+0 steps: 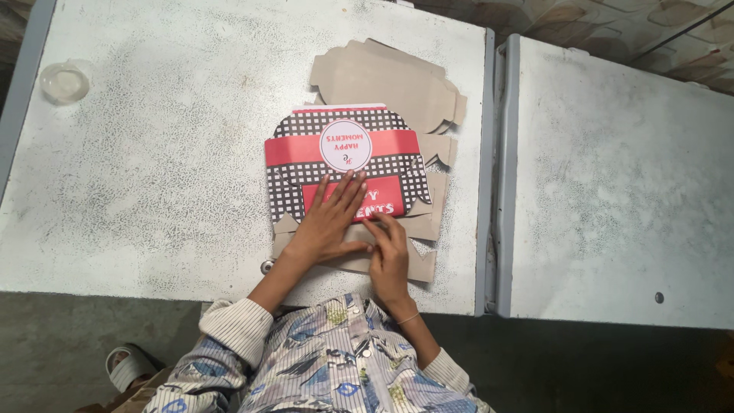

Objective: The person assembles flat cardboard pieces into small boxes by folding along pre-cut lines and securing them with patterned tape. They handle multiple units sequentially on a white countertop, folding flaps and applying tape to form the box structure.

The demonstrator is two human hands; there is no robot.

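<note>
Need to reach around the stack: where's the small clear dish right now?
In the head view the clear dish sits at the far left corner of the left table, well apart from the box blanks and both hands.

Both hands hide part of the printed box blank; sandal half hidden.

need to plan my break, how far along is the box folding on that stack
Done: nothing looks finished; no assembled box shows. In hand: the left hand presses flat on the printed box blank while the right hand works its near flap. Left: the plain cardboard blanks behind and beneath lie flat, unfolded, on the grey table.
</note>
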